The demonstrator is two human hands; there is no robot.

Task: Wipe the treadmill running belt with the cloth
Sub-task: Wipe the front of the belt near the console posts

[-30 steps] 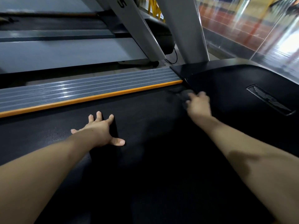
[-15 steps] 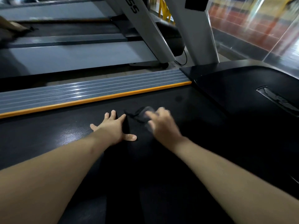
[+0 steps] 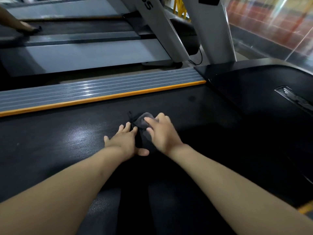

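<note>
Dragged back from the belt's far front corner, the cloth (image 3: 144,122) is now found mid-belt, just ahead of the left hand (image 3: 126,141), the gap between the two hands having been closed to almost nothing. It is pressed to the belt (image 3: 203,119) under the right hand (image 3: 160,131), whose fingers lie spread and fairly flat over it rather than curled round it; whether any fold is pinched underneath cannot be told. The left hand is laid open, palm down on the belt, fingers straight, thumb out toward the right wrist, and is judged to be serving as a brace. The cloth looks small, dark, thin and limp, with a loose thread or strap trailing off its far left edge; light weight and no stiffness are to be expected, so it is best driven by flat pressure from above, bunching being likely if only an edge is held. No clear long axis is shown by the crumpled wad. The belt's own long axis runs left to right across the view, parallel to the orange strip (image 3: 101,98), with its front end at the right under the black cover (image 3: 254,92).
</note>
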